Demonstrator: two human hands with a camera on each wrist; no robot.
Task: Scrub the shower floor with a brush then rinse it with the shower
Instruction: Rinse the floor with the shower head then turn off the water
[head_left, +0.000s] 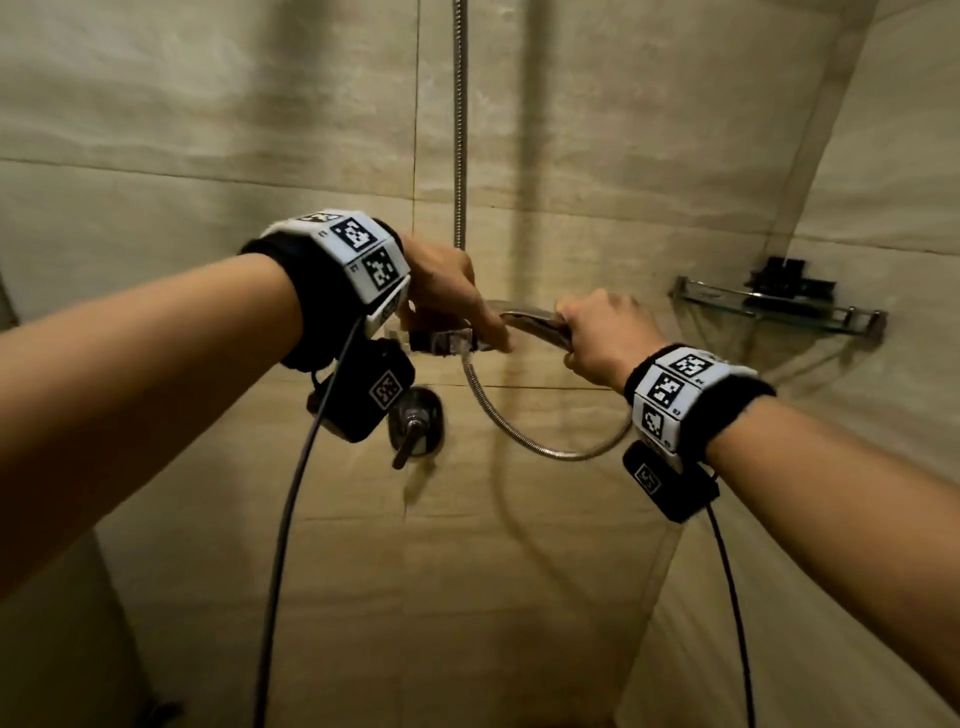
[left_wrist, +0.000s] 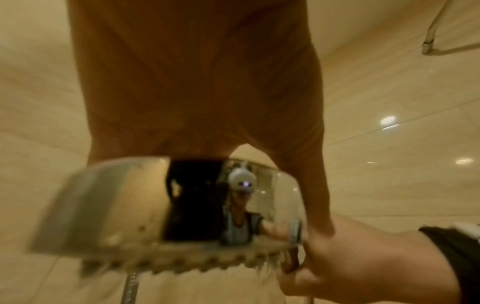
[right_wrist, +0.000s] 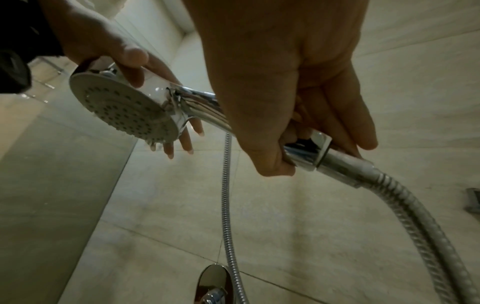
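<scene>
A chrome hand shower (head_left: 452, 340) is held at chest height in front of the tiled wall, between both hands. My left hand (head_left: 447, 291) holds the round head, thumb on its rim and fingers spread behind it; the right wrist view shows this left hand (right_wrist: 153, 65) and the grey nozzle face (right_wrist: 122, 109). My right hand (head_left: 597, 327) grips the handle, fingers curled round it (right_wrist: 285, 102). The left wrist view shows the head's chrome back (left_wrist: 130, 195), blurred, under my left hand (left_wrist: 207, 102). The metal hose (head_left: 524, 439) loops down from the handle. No brush or floor is in view.
A chrome mixer lever (head_left: 410, 431) sits on the wall just below my left wrist. The hose rises along the wall (head_left: 460, 130). A corner shelf (head_left: 779, 306) with a dark object is at the right. A glass panel (right_wrist: 52, 164) stands at the left.
</scene>
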